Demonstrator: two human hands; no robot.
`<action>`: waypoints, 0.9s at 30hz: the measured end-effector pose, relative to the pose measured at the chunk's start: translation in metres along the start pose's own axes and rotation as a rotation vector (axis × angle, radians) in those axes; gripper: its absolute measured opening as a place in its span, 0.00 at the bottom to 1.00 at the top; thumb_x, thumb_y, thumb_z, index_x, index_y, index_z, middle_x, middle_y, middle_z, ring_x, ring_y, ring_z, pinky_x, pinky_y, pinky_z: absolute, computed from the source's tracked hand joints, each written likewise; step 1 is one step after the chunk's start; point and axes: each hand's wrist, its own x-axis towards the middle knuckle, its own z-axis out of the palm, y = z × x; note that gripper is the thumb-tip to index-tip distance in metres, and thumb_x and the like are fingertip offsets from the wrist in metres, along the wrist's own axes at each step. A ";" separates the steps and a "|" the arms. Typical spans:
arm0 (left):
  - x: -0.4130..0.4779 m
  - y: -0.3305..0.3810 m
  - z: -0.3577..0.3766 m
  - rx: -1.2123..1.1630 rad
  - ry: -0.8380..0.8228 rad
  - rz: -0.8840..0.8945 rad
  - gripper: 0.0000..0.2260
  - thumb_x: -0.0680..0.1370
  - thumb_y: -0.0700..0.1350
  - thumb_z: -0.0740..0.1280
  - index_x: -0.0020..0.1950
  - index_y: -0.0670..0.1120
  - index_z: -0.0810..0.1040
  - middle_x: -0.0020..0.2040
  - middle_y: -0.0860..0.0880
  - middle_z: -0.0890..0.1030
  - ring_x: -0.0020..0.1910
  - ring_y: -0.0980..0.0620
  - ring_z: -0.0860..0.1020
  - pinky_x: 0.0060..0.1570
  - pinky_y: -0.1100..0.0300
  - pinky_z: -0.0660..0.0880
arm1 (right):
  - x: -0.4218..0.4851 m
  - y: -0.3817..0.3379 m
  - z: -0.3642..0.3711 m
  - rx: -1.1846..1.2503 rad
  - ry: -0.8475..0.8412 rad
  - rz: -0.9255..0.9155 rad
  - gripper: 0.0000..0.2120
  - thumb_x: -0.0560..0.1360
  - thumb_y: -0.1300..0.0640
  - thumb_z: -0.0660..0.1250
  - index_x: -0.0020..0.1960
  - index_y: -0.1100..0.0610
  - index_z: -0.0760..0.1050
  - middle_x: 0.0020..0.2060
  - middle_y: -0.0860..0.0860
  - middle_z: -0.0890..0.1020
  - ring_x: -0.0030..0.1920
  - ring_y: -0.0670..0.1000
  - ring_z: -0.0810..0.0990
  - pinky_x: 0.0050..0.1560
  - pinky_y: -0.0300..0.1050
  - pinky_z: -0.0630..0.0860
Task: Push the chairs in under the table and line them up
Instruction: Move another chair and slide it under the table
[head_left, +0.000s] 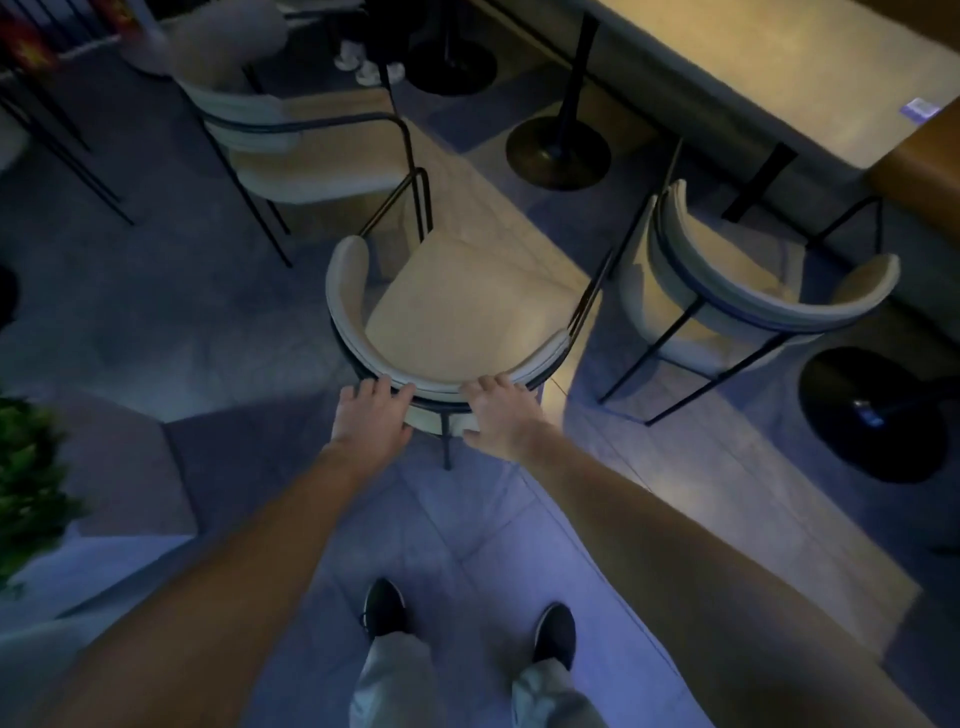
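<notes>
Both hands grip the curved backrest of the middle chair (457, 312): left hand (371, 415) and right hand (496, 415) lie side by side on its rim, fingers curled over the top edge. That chair stands out on the floor, clear of the long table (769, 67) at upper right, seat facing roughly toward it. A second chair (748, 291) sits to the right, close against the table edge; a third chair (306, 145) stands farther off at upper left, a plant (31, 483) at the left border.
</notes>
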 end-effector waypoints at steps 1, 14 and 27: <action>0.008 -0.007 0.002 0.009 0.006 0.019 0.29 0.76 0.56 0.68 0.74 0.49 0.65 0.67 0.41 0.71 0.66 0.40 0.69 0.61 0.45 0.69 | 0.008 -0.003 0.005 0.000 -0.001 0.020 0.32 0.74 0.46 0.68 0.73 0.58 0.65 0.65 0.60 0.73 0.66 0.62 0.70 0.64 0.58 0.71; 0.105 -0.082 0.042 0.224 -0.027 0.381 0.27 0.71 0.58 0.73 0.65 0.49 0.71 0.63 0.45 0.76 0.65 0.42 0.72 0.71 0.40 0.58 | 0.097 -0.054 0.049 -0.072 -0.063 0.235 0.31 0.74 0.46 0.69 0.71 0.57 0.64 0.64 0.58 0.76 0.64 0.62 0.73 0.67 0.58 0.66; 0.150 -0.081 0.036 0.233 -0.181 0.550 0.14 0.69 0.47 0.74 0.52 0.52 0.77 0.47 0.51 0.82 0.47 0.45 0.81 0.47 0.50 0.70 | 0.134 -0.045 0.051 -0.068 -0.080 0.255 0.25 0.71 0.56 0.70 0.66 0.52 0.67 0.50 0.54 0.83 0.49 0.60 0.83 0.43 0.50 0.72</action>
